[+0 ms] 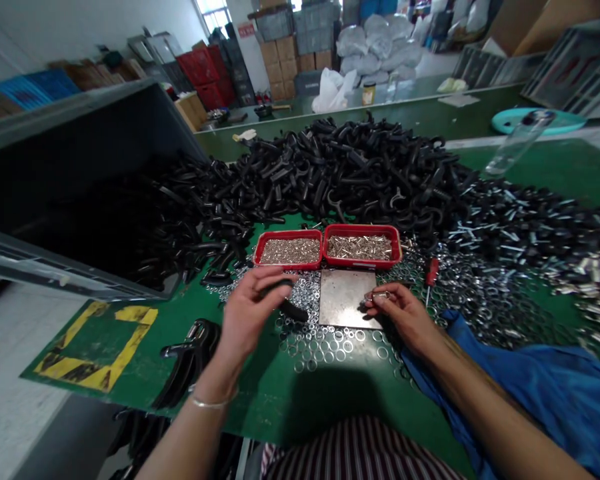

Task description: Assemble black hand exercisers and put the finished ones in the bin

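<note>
My left hand (250,310) is closed around a curved black plastic part (291,309), held just above loose metal washers (325,347) on the green table. My right hand (397,310) pinches a small metal ring or washer (379,295) at the right edge of a square metal plate (344,298). Two red trays lie just beyond the plate: the left tray (289,251) and the right tray (363,246), both filled with small metal pieces. A big heap of black curved parts (340,173) rises behind them.
A large dark crate (80,173) lies tipped open at the left. A red-handled screwdriver (431,275) lies right of the plate. Blue cloth (545,387) covers the near right. Mixed black and metal parts (530,227) spread at right. Assembled black pieces (190,357) sit near the yellow-taped corner.
</note>
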{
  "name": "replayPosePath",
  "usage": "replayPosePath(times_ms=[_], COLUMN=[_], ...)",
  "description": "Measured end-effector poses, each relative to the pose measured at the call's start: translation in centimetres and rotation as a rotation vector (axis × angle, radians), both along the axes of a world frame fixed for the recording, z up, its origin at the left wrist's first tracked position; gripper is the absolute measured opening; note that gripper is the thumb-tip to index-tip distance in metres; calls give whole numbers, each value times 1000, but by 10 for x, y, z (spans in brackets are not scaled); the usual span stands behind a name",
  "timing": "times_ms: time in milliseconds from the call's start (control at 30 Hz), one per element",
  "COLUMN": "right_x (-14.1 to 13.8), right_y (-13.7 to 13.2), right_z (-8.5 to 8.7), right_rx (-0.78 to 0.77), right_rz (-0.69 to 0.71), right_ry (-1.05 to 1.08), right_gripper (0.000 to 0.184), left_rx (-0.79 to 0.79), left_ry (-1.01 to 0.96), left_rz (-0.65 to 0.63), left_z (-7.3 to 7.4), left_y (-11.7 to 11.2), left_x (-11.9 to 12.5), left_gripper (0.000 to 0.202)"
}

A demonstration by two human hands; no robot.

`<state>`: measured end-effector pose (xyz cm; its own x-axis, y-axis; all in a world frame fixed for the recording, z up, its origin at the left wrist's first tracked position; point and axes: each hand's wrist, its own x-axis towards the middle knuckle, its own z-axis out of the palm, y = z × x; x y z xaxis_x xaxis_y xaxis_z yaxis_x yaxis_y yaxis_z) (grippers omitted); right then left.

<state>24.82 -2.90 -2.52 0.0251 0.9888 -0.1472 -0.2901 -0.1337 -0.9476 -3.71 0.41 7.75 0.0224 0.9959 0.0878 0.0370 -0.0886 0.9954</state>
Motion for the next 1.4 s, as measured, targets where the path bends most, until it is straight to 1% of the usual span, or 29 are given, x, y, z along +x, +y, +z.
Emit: replayPosePath(times_ms=[100,167,233,333,400,467,600,667,733,800,867,933,1000,1067,1133,1200,1267,1333,1367,1400], right_x=[-5,-7,-8,-11,-16,-21,-27,-21,-9,2,9,10,7,7,10,14,18,23,27,35], right_y=[-10,-15,-17,-18,-19,-21,-20,-14,-7,-2,-3,-8,-13,-14,-8,1,9,13,13,12], right_z=[4,6,8,10,11,13,16,17,22,32,46,61,70,71,66,62,60,61,62,61], right_rx=[-17,-18,-7,14,26,50,134,200,262,299,333,411,484,488,430,395,411,453,474,488], right_rz=[-28,-56,-71,-59,-63,-82,-83,-60,19,144,231,248,237,233,255,259,207,168,187,221], right_ry=[15,23,26,12,-3,-32,-134,-203,-272,-334,-444,-634,-804,-853,-815,-784,-799,-831,-845,-864], right_gripper=[28,28,28,29,29,27,22,19,17,16,15,13,12,13,15,17,16,15,16,19], left_rx=[-163,-227,-255,-261,-280,-320,-401,-450,-500,-512,-478,-434,-410,-407,-418,-456,-514,-562,-576,-583], left_ry=[-103,-155,-149,-77,-70,-105,-246,-340,-384,-342,-245,-174,-146,-103,-33,-49,-209,-351,-356,-309], left_rz=[-166,-250,-309,-305,-300,-319,-322,-374,-468,-555,-594,-583,-557,-570,-630,-699,-690,-612,-560,-510], left_z=[-37,-58,-72,-82,-84,-86,-88,-87,-84,-81,-77,-75,-71,-66,-61,-60,-63,-69,-71,-73], left_y=[-9,-10,-10,-11,-13,-16,-20,-19,-16,-12,-7,-4,-5,-8,-13,-16,-18,-22,-25,-27], left_x=[54,77,90,96,96,97,101,104,104,102,99,97,98,100,105,110,117,122,124,124], left_gripper=[28,27,29,40,50,55,55,56,57,59,61,65,65,61,59,58,49,43,42,43])
